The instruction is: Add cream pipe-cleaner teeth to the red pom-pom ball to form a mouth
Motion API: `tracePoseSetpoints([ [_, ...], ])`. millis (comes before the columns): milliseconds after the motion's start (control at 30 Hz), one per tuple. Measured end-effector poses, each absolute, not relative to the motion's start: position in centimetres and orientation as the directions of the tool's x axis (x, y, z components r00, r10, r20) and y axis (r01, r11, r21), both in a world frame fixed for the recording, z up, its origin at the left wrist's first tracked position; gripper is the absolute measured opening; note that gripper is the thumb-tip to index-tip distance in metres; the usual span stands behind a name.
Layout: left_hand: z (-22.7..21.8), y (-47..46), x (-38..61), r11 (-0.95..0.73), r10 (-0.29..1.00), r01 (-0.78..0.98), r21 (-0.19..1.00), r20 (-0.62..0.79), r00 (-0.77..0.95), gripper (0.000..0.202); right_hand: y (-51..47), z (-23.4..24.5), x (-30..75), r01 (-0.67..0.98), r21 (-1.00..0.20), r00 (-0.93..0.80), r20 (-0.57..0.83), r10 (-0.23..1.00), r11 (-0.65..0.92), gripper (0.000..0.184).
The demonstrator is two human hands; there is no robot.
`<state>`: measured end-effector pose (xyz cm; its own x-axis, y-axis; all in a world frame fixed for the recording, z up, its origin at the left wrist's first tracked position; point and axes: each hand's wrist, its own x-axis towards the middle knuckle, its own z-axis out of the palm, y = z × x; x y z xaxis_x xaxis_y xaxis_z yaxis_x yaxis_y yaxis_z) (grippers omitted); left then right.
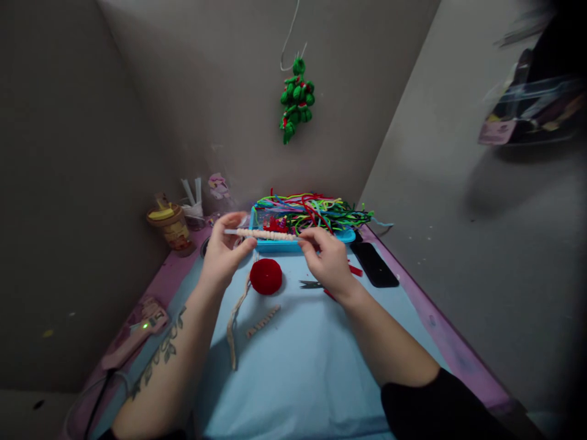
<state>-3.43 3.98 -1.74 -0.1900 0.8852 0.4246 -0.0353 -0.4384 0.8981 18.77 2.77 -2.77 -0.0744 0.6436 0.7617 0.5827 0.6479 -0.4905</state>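
Above the blue-covered table, a thin pale stick wrapped in a cream pipe cleaner coil [266, 234] is held level between both hands. My left hand [224, 247] is curled around its left end, thumb below and fingers above. At the right end, my right hand [326, 253] pinches the stick between thumb and fingertips. Below them lies a round red fuzzy disc [266, 277]. A loose cream coil [263, 321] and a bundle of straight cream pipe cleaners [232, 333] rest on the cloth. Scissors [312, 285] lie partly hidden under my right hand.
A blue tray [279, 247] piled with colourful pipe cleaners [321, 212] stands at the back. A black phone [375, 264] lies at right. At left are a pink glue gun [137, 336] with its cable and a brown cup [172, 227]. A green tree ornament [297, 101] hangs above.
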Motion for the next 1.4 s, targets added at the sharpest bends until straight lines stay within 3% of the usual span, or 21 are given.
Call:
tracePoseSetpoints([
  [100,-2.2,4.4,-2.8,-0.512,0.753,0.001,0.859,0.449,-0.481,0.046,3.0,-3.1,18.7,0.573,-0.589,0.075,0.730,0.680,0.570,0.007],
  [200,-2.3,4.0,-1.6,-0.364,0.902,-0.248,0.898,0.273,-0.335,0.040,2.8,-3.6,17.9,0.539,-0.606,0.082,0.728,0.680,0.584,0.008],
  [300,-2.1,3.1,0.0,-0.226,0.974,-0.487,0.843,0.177,-0.144,0.041,2.2,-4.2,16.5,0.548,-0.550,-0.022,0.743,0.669,0.630,0.007],
  [500,-1.1,2.4,-0.2,-0.285,0.956,-0.753,0.593,0.118,-0.268,0.045,1.4,-5.1,14.7,0.608,-0.382,-0.302,0.699,0.648,0.696,0.019],
  [700,-0.3,2.5,-2.0,-0.231,0.963,-0.799,0.556,0.011,-0.271,0.070,0.3,-5.1,13.8,0.723,-0.286,-0.458,0.483,0.746,0.629,0.012],
  [867,-0.1,2.2,-1.9,-0.168,0.967,-0.856,0.489,-0.088,-0.240,0.070,-0.1,-5.1,13.5,0.759,-0.212,-0.477,0.461,0.748,0.615,0.010],
  [1233,-0.4,2.0,-1.4,-0.089,0.986,-0.910,0.404,-0.094,-0.138,0.064,-0.5,-4.7,13.5,0.776,-0.286,-0.466,0.338,0.818,0.561,0.021],
  [1400,-0.7,1.8,-0.9,-0.088,0.987,-0.907,0.412,-0.088,-0.135,0.063,-0.2,-4.8,13.6,0.753,-0.394,-0.444,0.286,0.849,0.526,0.026],
])
